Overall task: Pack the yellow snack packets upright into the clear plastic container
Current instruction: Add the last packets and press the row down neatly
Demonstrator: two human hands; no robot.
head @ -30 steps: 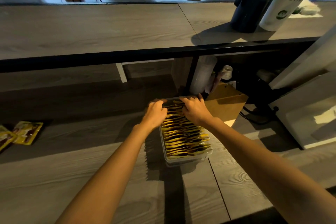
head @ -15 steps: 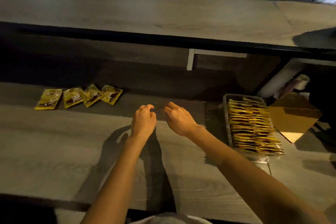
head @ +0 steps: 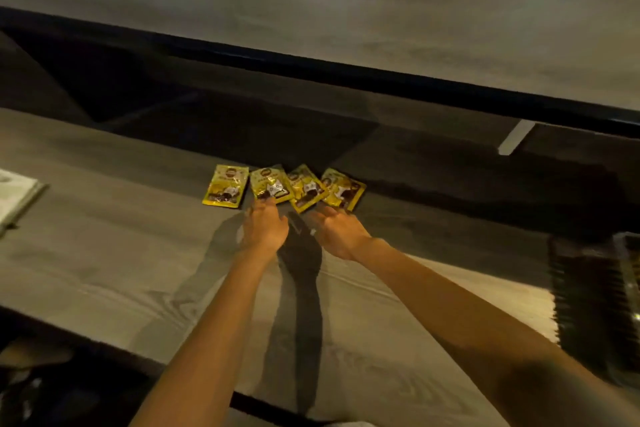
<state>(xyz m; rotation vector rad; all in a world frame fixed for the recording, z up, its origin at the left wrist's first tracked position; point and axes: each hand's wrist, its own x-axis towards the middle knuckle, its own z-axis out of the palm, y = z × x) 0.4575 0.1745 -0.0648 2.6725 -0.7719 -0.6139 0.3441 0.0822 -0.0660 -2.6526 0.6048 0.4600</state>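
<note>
**anon1:** where are the yellow packets (head: pixel 284 188) at?

**anon2:** flat in a row on the surface (head: pixel 104 253), just ahead. left grip (head: pixel 265 229) relaxed, fingertips touching one; right grip (head: pixel 337 232) relaxed, empty. container (head: pixel 628 274) sits well off right.

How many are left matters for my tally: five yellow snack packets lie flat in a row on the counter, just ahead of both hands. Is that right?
Not quite. The head view shows four yellow snack packets, not five, lying flat in a row on the counter, just ahead of the left hand and the right hand.
</note>
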